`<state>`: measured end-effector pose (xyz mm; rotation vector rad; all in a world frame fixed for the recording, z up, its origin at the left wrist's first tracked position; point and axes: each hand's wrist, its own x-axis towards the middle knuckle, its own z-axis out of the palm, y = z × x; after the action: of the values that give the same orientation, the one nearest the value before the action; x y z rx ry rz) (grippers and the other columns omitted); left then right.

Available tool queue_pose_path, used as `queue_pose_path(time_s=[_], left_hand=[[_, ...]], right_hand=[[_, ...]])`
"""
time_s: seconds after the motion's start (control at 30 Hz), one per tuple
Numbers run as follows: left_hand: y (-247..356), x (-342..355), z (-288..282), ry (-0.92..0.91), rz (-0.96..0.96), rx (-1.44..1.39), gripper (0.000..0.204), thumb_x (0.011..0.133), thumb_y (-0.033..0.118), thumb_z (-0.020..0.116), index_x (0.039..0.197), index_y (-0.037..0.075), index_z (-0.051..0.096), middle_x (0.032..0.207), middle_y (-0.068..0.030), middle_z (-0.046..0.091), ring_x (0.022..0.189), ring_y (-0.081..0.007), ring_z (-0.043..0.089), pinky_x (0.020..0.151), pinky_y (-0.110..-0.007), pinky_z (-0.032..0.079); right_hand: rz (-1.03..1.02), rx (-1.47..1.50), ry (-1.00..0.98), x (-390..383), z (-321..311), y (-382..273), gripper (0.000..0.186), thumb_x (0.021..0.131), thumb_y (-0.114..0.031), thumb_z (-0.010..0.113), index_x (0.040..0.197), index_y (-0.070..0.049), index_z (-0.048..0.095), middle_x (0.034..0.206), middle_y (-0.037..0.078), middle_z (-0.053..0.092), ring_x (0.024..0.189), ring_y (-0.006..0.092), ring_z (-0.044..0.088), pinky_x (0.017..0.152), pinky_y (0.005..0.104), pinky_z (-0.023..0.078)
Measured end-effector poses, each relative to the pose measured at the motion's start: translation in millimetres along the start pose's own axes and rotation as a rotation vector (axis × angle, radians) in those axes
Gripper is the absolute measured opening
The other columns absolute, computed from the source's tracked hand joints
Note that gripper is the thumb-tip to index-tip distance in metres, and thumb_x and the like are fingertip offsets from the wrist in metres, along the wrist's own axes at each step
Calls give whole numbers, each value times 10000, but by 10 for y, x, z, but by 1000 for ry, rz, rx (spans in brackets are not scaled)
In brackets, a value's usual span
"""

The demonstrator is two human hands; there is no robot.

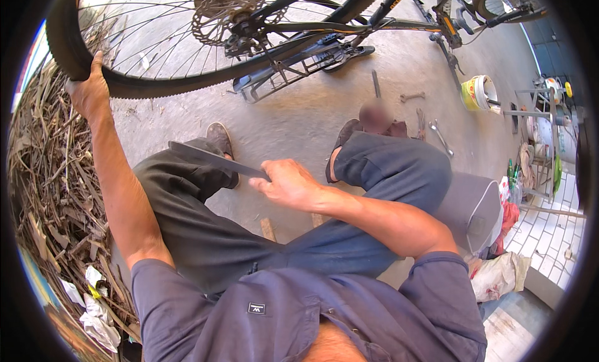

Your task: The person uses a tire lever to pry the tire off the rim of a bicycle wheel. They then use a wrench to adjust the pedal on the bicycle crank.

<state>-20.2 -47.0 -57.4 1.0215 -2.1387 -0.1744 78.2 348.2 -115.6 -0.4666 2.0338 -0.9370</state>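
My left hand [90, 87] grips the black knobby tyre [156, 87] of a bicycle wheel at the upper left. Spokes and a disc rotor [206, 15] show on that wheel, attached to the bike frame [321, 30]. My right hand [287, 184] is closed on one end of a long dark flat metal bar [209, 157], perhaps a blade or file, held over my left knee and pointing up-left, apart from the wheel.
On the concrete floor [287, 112] lie wrenches [440, 137] and other tools near my right foot. A bucket [477, 92], metal rack [549, 134] and grey padded object [465, 209] are at right. Sticks and bark [37, 175] pile along the left.
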Motion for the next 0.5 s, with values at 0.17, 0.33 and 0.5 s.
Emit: queue_pose_path(time_s=[0.17,0.33,0.5], left_hand=[[-56,56,-29,13,-4,-16,712,693,548,767,1040,-57,617,1046,-190,652,1024,-327,610,918,-389,447],[-68,41,27,-21,17,-90,653,718,529,757,1037,-30,648,1044,-165,659,1009,-313,614,898,-389,451],[-73,48,46,-4,61,-99,525,750,452,763,1011,2,695,1014,-135,691,961,-275,637,869,-361,456]], right_hand=[[-81,16,31,-22,14,5,398,881,-338,594,862,59,582,767,266,611,788,441,603,713,490,449],[-76,11,38,-22,6,30,389,872,-339,601,860,51,596,786,269,617,808,449,604,726,503,453],[-70,10,49,-31,5,31,372,857,-330,608,857,41,626,815,263,634,822,446,610,735,514,463]])
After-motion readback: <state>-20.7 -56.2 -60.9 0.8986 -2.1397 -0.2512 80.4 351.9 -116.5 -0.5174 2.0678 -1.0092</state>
